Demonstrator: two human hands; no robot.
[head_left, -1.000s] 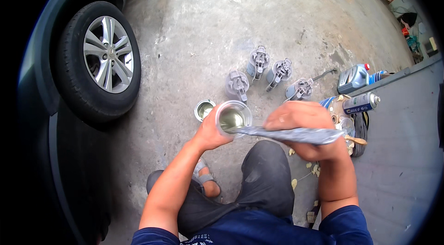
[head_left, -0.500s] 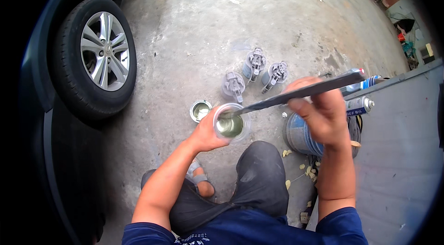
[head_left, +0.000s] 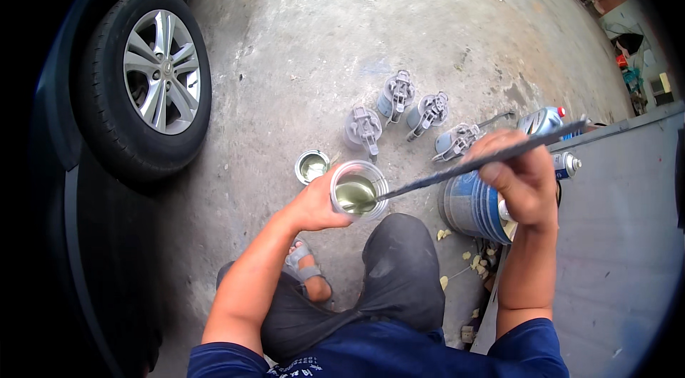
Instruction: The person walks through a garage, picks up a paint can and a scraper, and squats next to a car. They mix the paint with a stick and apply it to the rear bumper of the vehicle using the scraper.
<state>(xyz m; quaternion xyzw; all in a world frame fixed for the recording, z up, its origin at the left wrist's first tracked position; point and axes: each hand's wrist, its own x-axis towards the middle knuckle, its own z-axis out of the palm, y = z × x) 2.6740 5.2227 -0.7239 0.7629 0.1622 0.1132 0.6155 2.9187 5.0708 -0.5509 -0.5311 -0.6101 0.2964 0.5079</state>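
Note:
A clear plastic cup [head_left: 384, 201] holding pale greenish liquid is gripped around its side by my left hand [head_left: 315, 201]. My right hand [head_left: 526, 182] is closed on a long, flat, dark stirring stick [head_left: 442, 176]. The stick slants down to the left, its lower end inside the cup at the liquid. Just left of the cup, an open tin can [head_left: 300, 167] with similar liquid stands on the floor. Beyond the cup are several paint spray guns with cups, among them a near grey spray gun [head_left: 362, 130] and a spray gun [head_left: 457, 141] partly behind my right hand.
A car wheel [head_left: 164, 71] stands at the left. To the right are a blue bucket [head_left: 457, 207], a jug [head_left: 540, 121] with a red cap, an aerosol can [head_left: 567, 165] and a large grey panel [head_left: 599, 249]. Yellowish scraps [head_left: 477, 264] lie on the concrete floor near the bucket.
My right hand has shifted right and slightly down, and the stick's lower end has moved to the cup's near right side. The spray gun beside that hand has come into sight.

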